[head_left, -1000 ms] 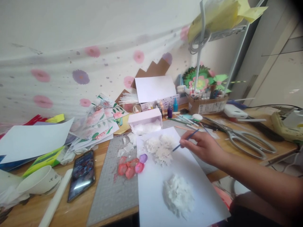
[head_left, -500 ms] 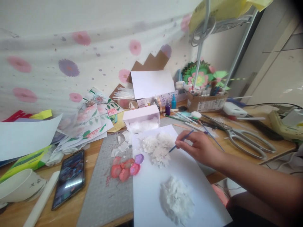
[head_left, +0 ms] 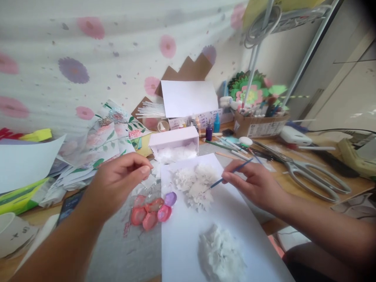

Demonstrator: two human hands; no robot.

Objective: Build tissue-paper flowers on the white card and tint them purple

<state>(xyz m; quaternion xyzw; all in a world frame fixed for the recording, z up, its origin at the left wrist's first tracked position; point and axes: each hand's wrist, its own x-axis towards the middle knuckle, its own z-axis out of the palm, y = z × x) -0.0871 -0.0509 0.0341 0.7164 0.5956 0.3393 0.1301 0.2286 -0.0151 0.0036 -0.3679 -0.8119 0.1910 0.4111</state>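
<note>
Between the fingers of my right hand point(head_left: 254, 180) is a thin blue paintbrush point(head_left: 232, 172), its tip at a cluster of white ruffled flowers point(head_left: 196, 184). The cluster lies on a white sheet point(head_left: 188, 239). Nearer to me on the same sheet sits another white ruffled flower point(head_left: 221, 250). My left hand point(head_left: 120, 182) hovers over the grey mat's left side, thumb and forefinger pinched; what is in the pinch, if anything, is too small to make out. Just right of it is a small palette point(head_left: 151, 215) with red, pink and purple wells.
A white box point(head_left: 174, 145) with fluffy white stuff stands behind the sheet. Large scissors point(head_left: 305, 172) and a cardboard box of pens point(head_left: 260, 125) are at right. Small paint bottles point(head_left: 209, 131) stand at the back. A phone point(head_left: 69, 205) lies partly hidden by my left arm.
My left hand has come into view from the lower left, fingers pinched. My right hand still holds the paintbrush at the white flowers. The view has shifted slightly.
</note>
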